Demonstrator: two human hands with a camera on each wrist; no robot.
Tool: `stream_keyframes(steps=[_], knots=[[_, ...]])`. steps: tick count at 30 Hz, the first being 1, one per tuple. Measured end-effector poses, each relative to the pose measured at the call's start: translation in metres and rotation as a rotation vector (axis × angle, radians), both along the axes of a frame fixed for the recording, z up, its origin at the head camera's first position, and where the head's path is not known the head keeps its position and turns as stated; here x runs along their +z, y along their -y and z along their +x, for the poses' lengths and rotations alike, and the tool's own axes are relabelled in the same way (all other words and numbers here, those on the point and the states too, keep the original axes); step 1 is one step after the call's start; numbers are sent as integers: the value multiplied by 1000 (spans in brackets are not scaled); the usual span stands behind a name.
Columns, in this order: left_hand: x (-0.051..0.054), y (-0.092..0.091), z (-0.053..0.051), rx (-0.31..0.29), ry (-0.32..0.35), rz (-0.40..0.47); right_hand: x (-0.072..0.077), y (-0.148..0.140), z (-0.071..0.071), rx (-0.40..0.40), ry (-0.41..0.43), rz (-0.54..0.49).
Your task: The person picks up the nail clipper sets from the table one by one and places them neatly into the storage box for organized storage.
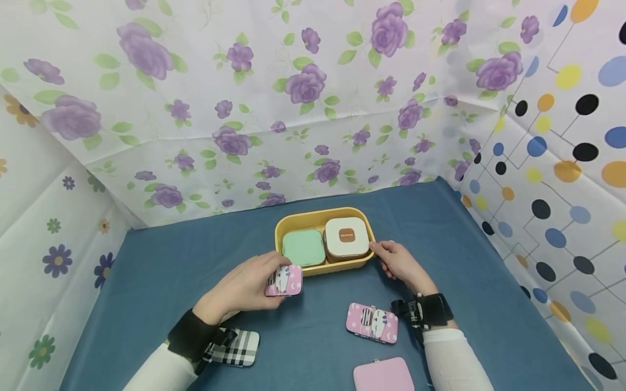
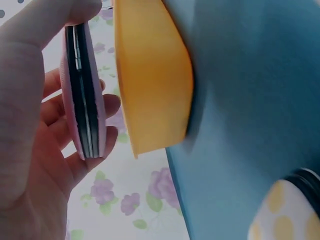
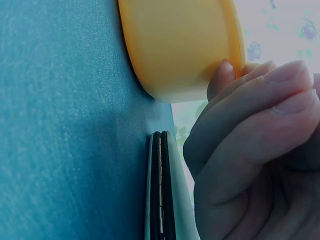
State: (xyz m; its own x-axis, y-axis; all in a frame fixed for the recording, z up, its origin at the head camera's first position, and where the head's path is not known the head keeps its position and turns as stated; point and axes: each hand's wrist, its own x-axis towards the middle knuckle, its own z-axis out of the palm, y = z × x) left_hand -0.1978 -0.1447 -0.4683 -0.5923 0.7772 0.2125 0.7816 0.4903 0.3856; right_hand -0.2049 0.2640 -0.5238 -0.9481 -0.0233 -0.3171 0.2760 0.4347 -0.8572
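My left hand [image 1: 244, 283] grips a small pink hinged case [image 1: 288, 281] with a cat picture, raised at the front left of a yellow bin [image 1: 344, 266]. In the left wrist view the pink case [image 2: 82, 95] is edge-on between thumb and fingers, its dark rim and hinge showing. My right hand [image 1: 400, 263] pinches the bin's right rim between thumb and index finger; the other fingers curl beneath. Inside the bin, a mint green case [image 1: 303, 247] lies at left and a white square-topped case [image 1: 347, 234] with a brown label at right.
Another pink cat case [image 1: 373, 323] and a plain pink case [image 1: 383, 376] lie before my right arm. A black-and-white checked case [image 1: 239, 347] is partly under my left wrist. A yellow-dotted case [image 2: 285, 212] shows in the left wrist view. Flowered sheeting [image 1: 235, 141] stands behind the blue cloth [image 1: 303, 336].
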Motion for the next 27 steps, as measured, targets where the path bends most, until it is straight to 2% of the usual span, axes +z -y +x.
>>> stream_keyframes(steps=[7, 12, 19, 27], knots=[[6, -12, -10, -8, -46, 56, 0, 0, 0, -1, -4, -4], [10, -21, -18, 26, -71, 46, 0, 0, -1, -3, -11, 1], [12, -33, -27, 90, -35, 39, -1, 2, 0, -2, -5, -1], [11, -48, -43, 145, -14, 8, 0, 1, 1, -2, -10, 1]])
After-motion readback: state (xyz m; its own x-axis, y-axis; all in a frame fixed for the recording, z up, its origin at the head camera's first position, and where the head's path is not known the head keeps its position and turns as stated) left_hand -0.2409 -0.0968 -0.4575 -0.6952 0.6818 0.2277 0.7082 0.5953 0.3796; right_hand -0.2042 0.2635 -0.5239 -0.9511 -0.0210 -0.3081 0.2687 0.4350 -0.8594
